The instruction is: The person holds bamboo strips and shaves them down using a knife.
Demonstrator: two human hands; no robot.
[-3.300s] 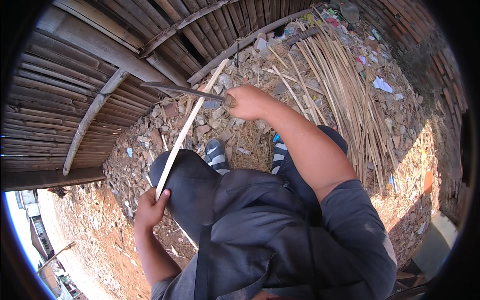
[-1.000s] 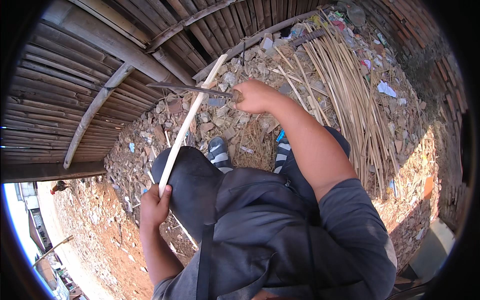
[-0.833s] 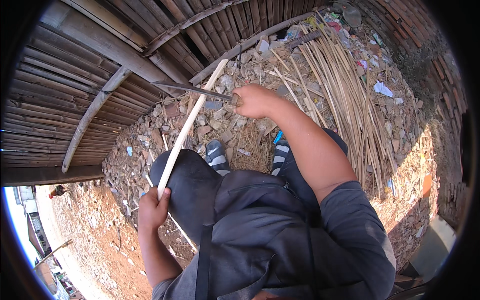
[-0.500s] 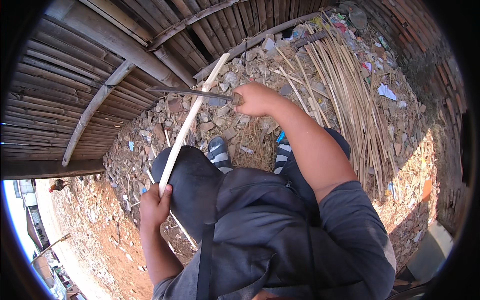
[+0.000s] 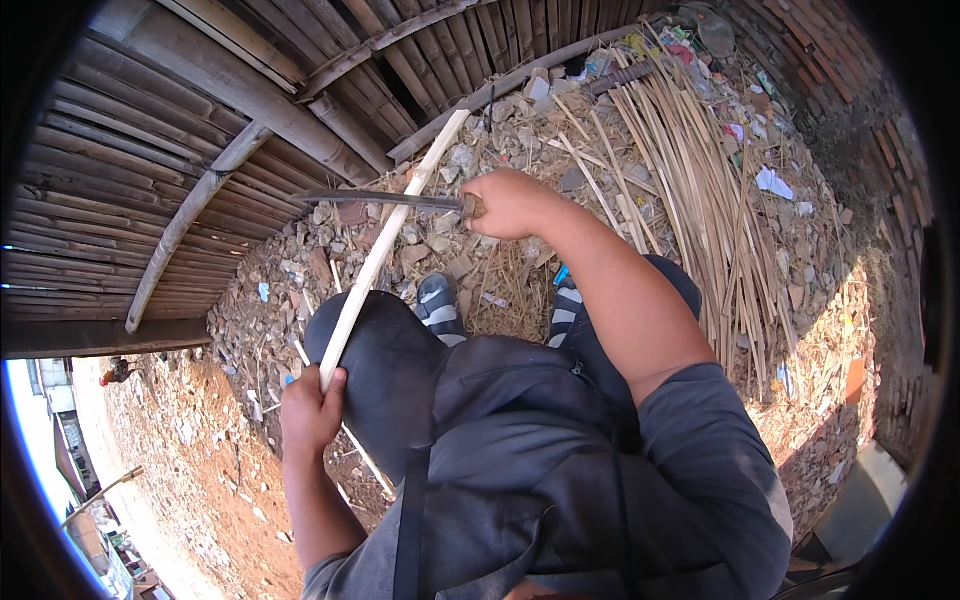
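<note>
My left hand point(image 5: 313, 408) is closed around the lower end of a long pale bamboo strip point(image 5: 372, 265). The strip slants up and away to the right, passing over my left knee. In my right hand point(image 5: 508, 203) is the handle of a long dark-bladed machete point(image 5: 438, 202), its tip pointing left. The blade lies across the strip in its upper half and appears to touch it. Whether the edge has bitten into the strip cannot be made out.
A pile of split bamboo strips point(image 5: 700, 190) lies on rubble at the right, with a few loose strips beside it. A slatted bamboo wall point(image 5: 130, 190) stands at the left, a brick wall point(image 5: 885, 150) at the right. A chicken point(image 5: 118, 371) is at the far left.
My right hand and the machete have come slightly nearer to me along the strip. The strip's far end has shifted a little right. My left hand stays in place.
</note>
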